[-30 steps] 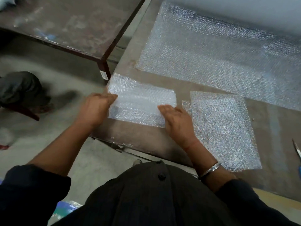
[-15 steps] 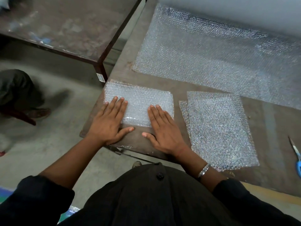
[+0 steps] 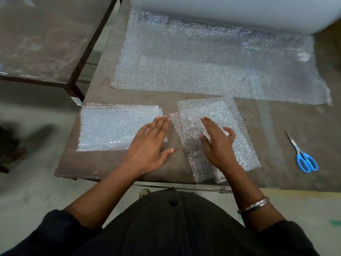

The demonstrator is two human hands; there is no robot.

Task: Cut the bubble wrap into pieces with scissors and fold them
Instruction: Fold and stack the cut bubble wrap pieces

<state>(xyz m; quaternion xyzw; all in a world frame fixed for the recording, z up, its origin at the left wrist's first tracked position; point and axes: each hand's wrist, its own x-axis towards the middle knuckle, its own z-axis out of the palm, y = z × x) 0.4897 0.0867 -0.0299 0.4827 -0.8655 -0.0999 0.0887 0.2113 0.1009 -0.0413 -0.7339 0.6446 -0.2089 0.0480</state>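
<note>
Took the scissors (image 3: 302, 154) as the anchor, lying flat on the table (image 3: 212, 100) with the blue handles toward the near edge. Half a second back, had both palms flat on the folded piece (image 3: 118, 127), far left of the scissors at the table's left corner. Shifted right since then. Left hand (image 3: 149, 146) now sat on that piece's right end only, fingers straight and together, palm and thumb down on bare table, gripping nothing. Right hand (image 3: 217, 145) had slid clear off it and landed on the cut sheet (image 3: 217, 137), just left of the scissors and not touching them. Fingers stretched out, thumb spread, pressing flat, nothing pinched or curled round.

Cut sheet lay a bit skewed, with a second layer's edge peeking out on its left side, near corner right up at the table's near edge. Can't tell how many layers in that one, too blurry.

Big unrolled bubble wrap (image 3: 212, 60) was spread beyond the scissors and off to their left, running back to the roll (image 3: 230, 13). Scissors further into view than earlier, whole thing visible now. Bangle (image 3: 253, 205) on the right wrist.
</note>
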